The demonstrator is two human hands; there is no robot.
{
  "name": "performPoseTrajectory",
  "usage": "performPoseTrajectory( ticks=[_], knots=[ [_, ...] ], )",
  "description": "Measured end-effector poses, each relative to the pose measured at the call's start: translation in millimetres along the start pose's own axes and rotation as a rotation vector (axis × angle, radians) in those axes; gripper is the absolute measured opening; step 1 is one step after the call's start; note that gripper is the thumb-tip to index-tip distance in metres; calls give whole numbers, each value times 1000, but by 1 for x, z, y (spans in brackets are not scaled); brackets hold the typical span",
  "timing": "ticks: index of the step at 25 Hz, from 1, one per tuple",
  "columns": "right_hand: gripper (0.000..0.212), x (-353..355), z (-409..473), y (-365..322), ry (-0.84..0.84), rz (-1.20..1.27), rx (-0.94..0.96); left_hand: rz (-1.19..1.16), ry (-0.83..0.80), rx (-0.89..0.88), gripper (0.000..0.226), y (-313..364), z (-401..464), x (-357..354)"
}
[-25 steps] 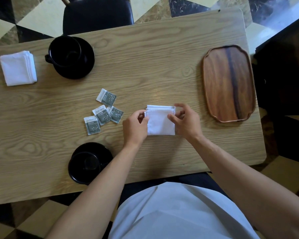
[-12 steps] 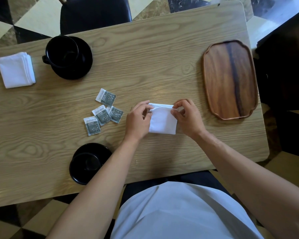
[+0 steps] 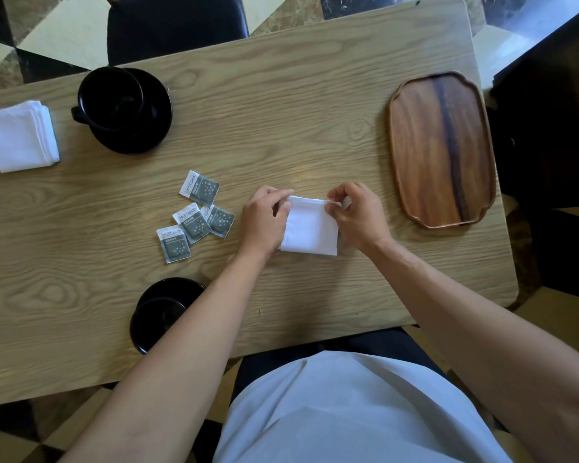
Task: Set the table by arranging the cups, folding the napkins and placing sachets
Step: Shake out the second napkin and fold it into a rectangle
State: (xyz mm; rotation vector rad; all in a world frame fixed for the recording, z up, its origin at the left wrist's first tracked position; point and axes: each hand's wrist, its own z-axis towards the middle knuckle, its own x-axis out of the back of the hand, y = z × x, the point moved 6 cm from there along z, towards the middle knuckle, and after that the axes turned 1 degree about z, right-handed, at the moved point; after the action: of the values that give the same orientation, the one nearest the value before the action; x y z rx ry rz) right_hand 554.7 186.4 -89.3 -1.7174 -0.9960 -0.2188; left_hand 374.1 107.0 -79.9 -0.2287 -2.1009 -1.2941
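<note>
1. Both hands are on the napkin [image 3: 310,228] near the middle of the desk [image 3: 281,105] — left hand [image 3: 264,218] pinching its far-left corner, right hand [image 3: 358,215] pinching the far-right one, fingers curled round the top edge.
2. The napkin is folded small and lies flat between the wrists, near edge on the wood.
3. At 9 o'clock from it, four sachets [image 3: 194,217] sit loose, the closest just beside the left hand. A sweep of that wrist could scatter them.
4. Risk one, as I read it: the layers slip at the pinch and the fold comes out crooked — thin cloth, small grip.
5. Risk two: the near cup [image 3: 163,312] at 7 o'clock sits right under the left forearm; a dropped elbow could knock it.
6. The far cup [image 3: 124,108] at 10 o'clock and the other napkin [image 3: 20,135] beyond it are well apart, out of harm's way.
7. The tray [image 3: 442,145] at 2 o'clock lies near the right hand, not touching.
</note>
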Motion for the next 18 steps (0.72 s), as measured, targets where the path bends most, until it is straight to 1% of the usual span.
performPoseTrajectory(
  ticks=[2, 3, 5, 6, 7, 9, 10, 11, 12, 14, 16, 18],
  knots=[
    [8, -2, 1, -1, -11, -20, -2, 40, -36, -60, 28, 6, 0, -4],
    [8, -3, 1, -3, -18, -30, -1, 93, -25, -99, 31, 9, -1, -4],
    [11, -5, -2, -5, -10, -60, 22, 325, 91, -200, 38, 18, -7, -4],
    [12, -6, -4, -6, 11, -93, 45, 439, 163, -277, 41, 24, -12, -6],
    [14, -7, -6, -7, 36, -131, 74, 499, 199, -377, 42, 29, -18, -11],
    [15, -9, -12, -9, 66, -171, 121, 551, 170, -601, 45, 34, -37, -28],
    [14, -10, -13, -9, 71, -170, 139, 587, 128, -674, 47, 32, -44, -36],
    [14, -10, -13, -9, 71, -165, 151, 630, 77, -692, 49, 26, -48, -41],
    [14, -10, -13, -8, 66, -159, 156, 682, 26, -671, 53, 19, -49, -45],
    [16, -9, -12, -7, 54, -153, 157, 752, -68, -589, 62, 6, -44, -49],
    [22, -9, -15, -10, 103, -236, 189, 771, -126, -548, 67, 0, -39, -53],
    [32, -15, -27, -17, 181, -361, 282, 788, -142, -536, 68, -3, -38, -57]
  ],
)
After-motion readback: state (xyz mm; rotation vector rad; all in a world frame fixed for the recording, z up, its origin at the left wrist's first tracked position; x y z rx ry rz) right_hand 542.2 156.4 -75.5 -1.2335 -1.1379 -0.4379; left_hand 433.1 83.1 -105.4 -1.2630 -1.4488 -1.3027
